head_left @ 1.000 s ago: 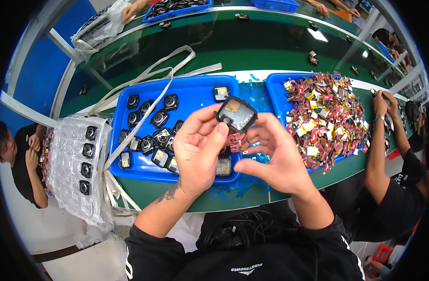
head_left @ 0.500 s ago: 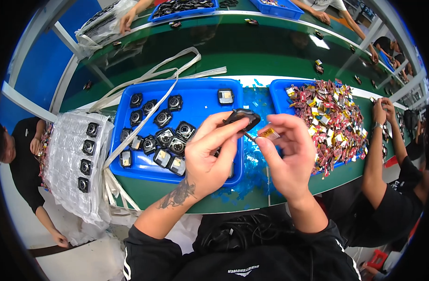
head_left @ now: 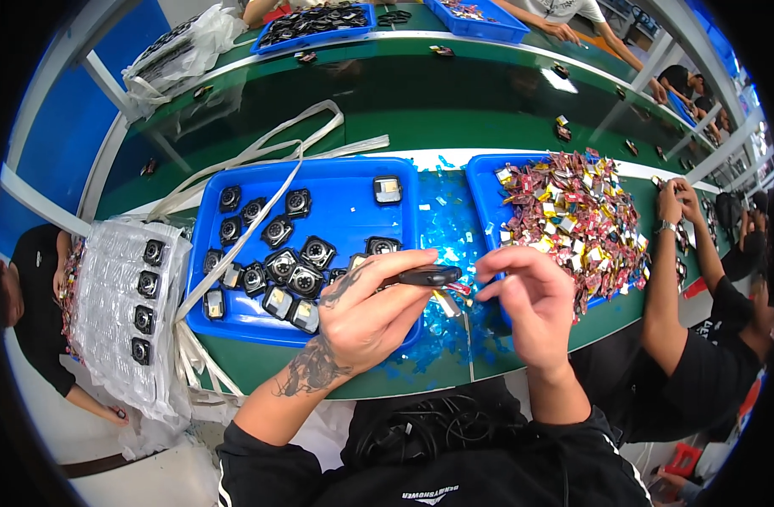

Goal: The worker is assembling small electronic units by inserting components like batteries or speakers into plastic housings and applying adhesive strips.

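Observation:
My left hand (head_left: 366,317) grips a black watch case (head_left: 434,276), held nearly edge-on between the two blue trays. Below the case hangs a small part with pale and reddish bits (head_left: 453,297), seemingly attached to it. Just to the right is my right hand (head_left: 535,308), its fingers bent but apart and nothing visible in them. The left blue tray (head_left: 344,190) holds several black watch cases (head_left: 316,252), some showing a pale inner face. In the right blue tray (head_left: 481,182) lies a heap of small red, yellow and silver electronic parts (head_left: 573,224).
Blue film scraps (head_left: 446,211) litter the green bench between the trays. White straps (head_left: 298,152) cross the left tray. Left of it, clear plastic packaging (head_left: 108,296) carries several watch cases. Beyond, a green conveyor (head_left: 387,93) carries scattered parts. Co-workers' arms (head_left: 670,296) are at the right.
My right hand has come away from the small part it was holding, which now hangs under the watch case. My left hand has turned the case flatter. The view has shifted slightly.

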Demonstrator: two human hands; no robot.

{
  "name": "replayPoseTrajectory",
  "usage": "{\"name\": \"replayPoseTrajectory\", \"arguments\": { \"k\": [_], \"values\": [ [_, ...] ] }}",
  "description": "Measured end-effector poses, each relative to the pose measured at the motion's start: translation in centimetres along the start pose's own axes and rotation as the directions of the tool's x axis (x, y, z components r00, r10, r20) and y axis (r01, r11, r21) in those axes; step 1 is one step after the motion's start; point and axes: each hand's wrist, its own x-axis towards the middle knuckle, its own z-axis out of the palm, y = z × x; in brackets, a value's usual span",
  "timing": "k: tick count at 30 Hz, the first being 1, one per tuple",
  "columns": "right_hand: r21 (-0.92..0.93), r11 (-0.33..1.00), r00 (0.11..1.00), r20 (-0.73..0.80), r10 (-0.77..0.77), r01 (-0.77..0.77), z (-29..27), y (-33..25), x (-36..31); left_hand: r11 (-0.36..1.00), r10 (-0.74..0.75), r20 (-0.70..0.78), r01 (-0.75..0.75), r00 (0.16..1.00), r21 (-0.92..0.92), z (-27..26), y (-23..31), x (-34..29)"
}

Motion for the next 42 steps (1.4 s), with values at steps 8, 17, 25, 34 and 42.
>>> {"name": "replayPoseTrajectory", "arguments": {
  "k": [8,17,25,34,42],
  "values": [
    [0.139,0.962,0.967,0.133,0.218,-0.236,-0.4,-0.3,0.0,0.999,-0.001,0.107,0.006,0.994,-0.046,0.3,0.2,0.0],
    [-0.140,0.977,0.977,0.118,0.180,-0.163,-0.2,-1.0,0.5,0.695,-0.494,0.351,0.604,0.795,-0.389,0.4,0.7,0.1],
    [-0.319,0.948,1.000,0.024,0.019,-0.010,0.6,-0.1,0.0,0.566,-0.532,0.413,0.673,0.740,-0.477,0.8,0.6,0.0],
    [-0.378,0.922,0.991,-0.069,-0.119,0.084,1.4,1.4,0.3,0.431,-0.574,0.415,0.691,0.706,-0.580,0.9,0.5,-0.4],
    [-0.439,0.892,0.983,-0.083,-0.161,0.109,1.3,2.2,0.5,0.444,-0.599,0.357,0.669,0.716,-0.596,1.4,0.8,-0.1]
  ]
}}
